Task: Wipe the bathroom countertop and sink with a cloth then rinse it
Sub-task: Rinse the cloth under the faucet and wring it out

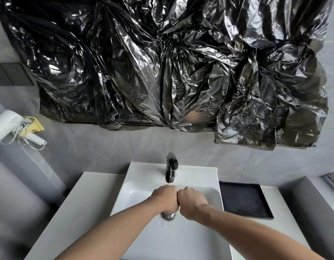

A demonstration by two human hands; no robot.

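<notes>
Wringing Over the Basin: Near the End, We Judge

Working left to right, we pass the white stone countertop point(72, 209), which looks clean and bare, then reach the white rectangular ceramic sink point(136, 196) with its black chrome faucet point(171, 170). No water stream is visible. Our left hand point(163, 198) and right hand point(191, 202) are fisted knuckle to knuckle just above the chrome drain point(167, 215). Both are curled tight, but around what we cannot tell: the cloth is hidden (presumably squeezed inside). We judge wiping done, rinsing or wringing under way. Further right lies a black square tray point(245, 200).
</notes>
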